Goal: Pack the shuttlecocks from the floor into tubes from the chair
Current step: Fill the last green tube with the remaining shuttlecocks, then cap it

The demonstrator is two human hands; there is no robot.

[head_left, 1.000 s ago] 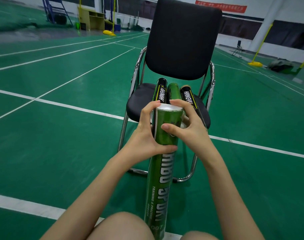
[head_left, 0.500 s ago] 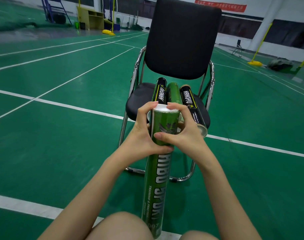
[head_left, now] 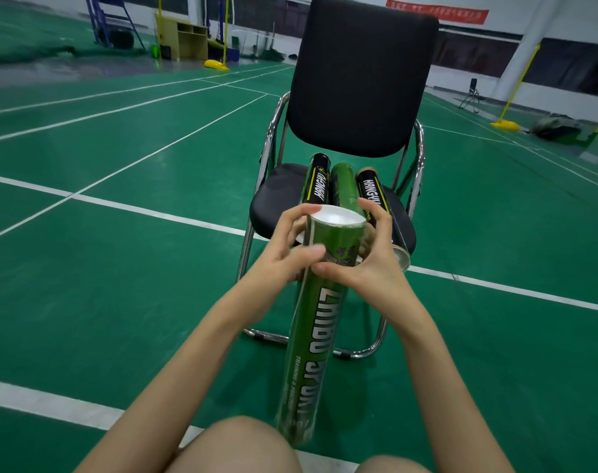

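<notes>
Head view, looking forward and down over bare knees. Long green cardboard shuttlecock tube (head_left: pixel 311 322) with white lettering stands tilted between the knees, its lower end near the floor, its upper end closed by a white cap (head_left: pixel 337 216). Left hand (head_left: pixel 287 247) grips the upper tube from the left, thumb across the front, fingertips at the cap rim. Right hand (head_left: pixel 369 261) grips it from the right, thumb on the front just below the cap, index finger curled at the cap's far edge. Both hands hold the same tube; thumbs nearly meet.

Just behind: black padded folding chair with chrome tube frame (head_left: pixel 359 97), facing the camera. On its seat lie three tubes side by side, touching: a black tube with yellow stripe (head_left: pixel 316 179) on the left, a plain green tube (head_left: pixel 343 182) in the middle, a second black tube (head_left: pixel 372 189) on the right, its near end past the seat edge.

Surface: green sports-court floor (head_left: pixel 120 285) with white painted lines (head_left: pixel 154 213). Room: indoor hall, white walls, red banner (head_left: pixel 437 10) high on the far wall, yellow net-post bases (head_left: pixel 216 64), a wooden cabinet (head_left: pixel 181 39) at far left. No shuttlecocks show on the floor in this view.
</notes>
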